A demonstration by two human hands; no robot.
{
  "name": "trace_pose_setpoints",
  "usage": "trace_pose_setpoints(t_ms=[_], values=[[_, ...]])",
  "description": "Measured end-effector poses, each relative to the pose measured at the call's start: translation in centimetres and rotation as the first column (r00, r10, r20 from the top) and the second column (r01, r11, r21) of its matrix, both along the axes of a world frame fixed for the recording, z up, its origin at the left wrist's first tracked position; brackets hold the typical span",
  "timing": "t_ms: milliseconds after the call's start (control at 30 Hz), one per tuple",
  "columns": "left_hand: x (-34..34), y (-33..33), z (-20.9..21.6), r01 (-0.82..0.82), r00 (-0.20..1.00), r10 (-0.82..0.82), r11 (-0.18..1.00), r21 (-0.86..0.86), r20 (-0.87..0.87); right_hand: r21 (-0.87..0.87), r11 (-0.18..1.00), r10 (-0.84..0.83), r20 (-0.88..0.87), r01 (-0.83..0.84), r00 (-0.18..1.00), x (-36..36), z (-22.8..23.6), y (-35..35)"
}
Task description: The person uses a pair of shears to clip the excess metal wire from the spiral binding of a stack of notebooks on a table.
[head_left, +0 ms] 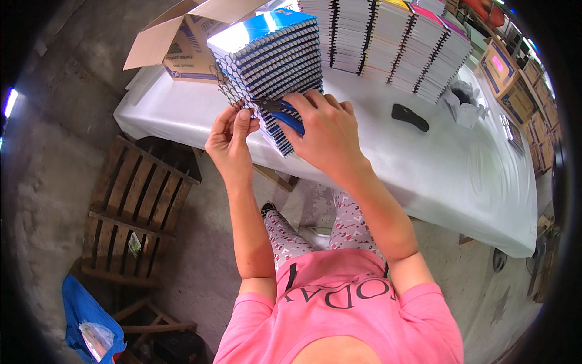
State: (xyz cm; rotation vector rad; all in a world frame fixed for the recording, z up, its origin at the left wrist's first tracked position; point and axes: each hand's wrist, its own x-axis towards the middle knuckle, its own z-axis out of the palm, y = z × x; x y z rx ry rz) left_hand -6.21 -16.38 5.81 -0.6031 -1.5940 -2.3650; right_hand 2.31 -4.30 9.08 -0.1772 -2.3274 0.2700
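A tall stack of spiral-bound notebooks [276,51] with a glossy blue cover on top stands at the table's near edge. Loose ends of the coils stick out from its left side. My right hand [324,130] is closed round the blue handles of a pair of pliers [287,116], whose dark jaws reach the coil ends low on the stack. Just left of the jaws, my left hand [233,134] pinches with thumb and fingertips at the coil ends. What exactly lies between those fingertips is too small to make out.
The table [473,176] wears a shiny white cover. An open cardboard box [194,45] sits behind the stack, with more bound notebooks [388,45] farther right. On the table lie a black flat object [410,117] and a crumpled plastic bag [464,103]. A wooden pallet [136,206] stands left.
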Motion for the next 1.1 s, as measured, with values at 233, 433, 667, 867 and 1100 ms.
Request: trace_pose_setpoints(t_ms=[233, 433, 667, 867, 1100], values=[[1.5, -0.4, 0.2, -0.155, 0.987, 0.153, 0.987, -0.048, -0.059, -0.166, 0.984, 0.082, 0.113, -0.063, 0.99, -0.6, -0.8, 0.8], [0.6, -2.9, -1.5, 0.352, 0.703, -0.7, 0.492, 0.796, 0.122, -0.041, 0.998, 0.037, -0.023, -0.037, 0.999, 0.8, 0.5, 0.4], [-1.0, -1.8, -0.7, 0.314, 0.666, -0.727, 0.476, 0.822, 0.166, 0.024, 0.999, -0.024, -0.024, 0.025, 0.999, 0.7, 1.2, 0.3], [-1.2, 0.5, 1.4, 0.086, 0.984, -0.083, 0.996, -0.017, 0.155, 0.017, 0.999, -0.031, 0.022, 0.031, 0.999, 0.2, 1.3, 0.1], [-1.8, 2.1, 0.9, -0.268, 0.942, 0.197, 0.929, -0.256, -0.271, -0.014, 1.0, 0.015, 0.014, -0.015, 1.0, 0.1, 1.3, 0.1]])
